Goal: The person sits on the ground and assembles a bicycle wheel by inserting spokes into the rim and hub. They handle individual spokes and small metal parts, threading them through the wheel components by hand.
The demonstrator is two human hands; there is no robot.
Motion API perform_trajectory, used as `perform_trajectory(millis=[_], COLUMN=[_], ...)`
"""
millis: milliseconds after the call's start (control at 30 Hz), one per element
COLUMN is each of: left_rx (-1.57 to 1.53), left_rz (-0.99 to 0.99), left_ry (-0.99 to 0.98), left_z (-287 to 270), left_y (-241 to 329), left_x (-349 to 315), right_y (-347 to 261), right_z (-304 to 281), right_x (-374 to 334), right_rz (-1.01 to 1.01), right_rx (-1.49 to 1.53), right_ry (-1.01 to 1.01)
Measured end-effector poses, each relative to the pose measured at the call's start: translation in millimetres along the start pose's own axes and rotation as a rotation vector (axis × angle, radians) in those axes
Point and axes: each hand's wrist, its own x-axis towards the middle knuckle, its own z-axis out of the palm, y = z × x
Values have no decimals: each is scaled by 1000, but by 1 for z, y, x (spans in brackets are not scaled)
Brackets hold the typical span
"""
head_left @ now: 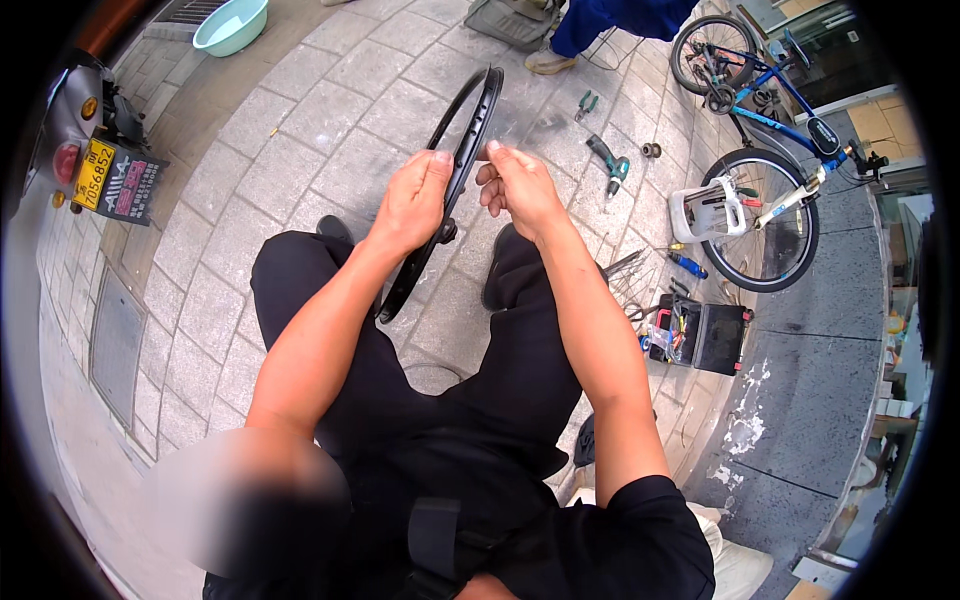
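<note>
I am looking down at a paved sidewalk (300, 130), where a blue bicycle (770, 150) is standing to the right with a white child seat (706, 210) against its rear wheel.

Between my knees I am holding a bare black wheel rim (462, 160), standing on edge and tilted away from me. No tyre is sitting on it, and I cannot tell whether any spokes are in it. My left hand (412, 200) is clenching the rim's near edge, thumb on top. My right hand (520, 185) is pinching something small at the rim's other side, fingers curled; what it is pinching is too small to tell. Judging by the bare rim and the loose spokes (625, 265) lying on the pavers to my right, I would say the wheel work is sitting at an early stage, with most of the fitting left.

As for containers, an open black tool case (700, 335) is lying at my right, packed with small hand tools. A pale green basin (231, 25) is sitting at the upper left; its contents are not showing. A cordless drill (610, 165) and pliers (586, 103) are lying loose beyond the rim.
</note>
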Motion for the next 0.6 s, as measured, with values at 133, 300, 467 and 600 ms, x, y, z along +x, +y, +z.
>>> perform_trajectory(millis=[133,300,467,600], left_rx=[-59,-76,-74,-92], left_rz=[-22,-30,-61,-96], left_ry=[20,57,42,64], left_z=[-4,-5,-9,-14], left_y=[18,17,20,21], left_x=[-2,1,3,4], right_y=[3,7,33,34], right_z=[6,19,26,36], right_x=[5,4,9,8], right_rz=[15,-73,-441,-447], right_rx=[-65,-202,-692,-861], right_ry=[-1,-106,-89,40])
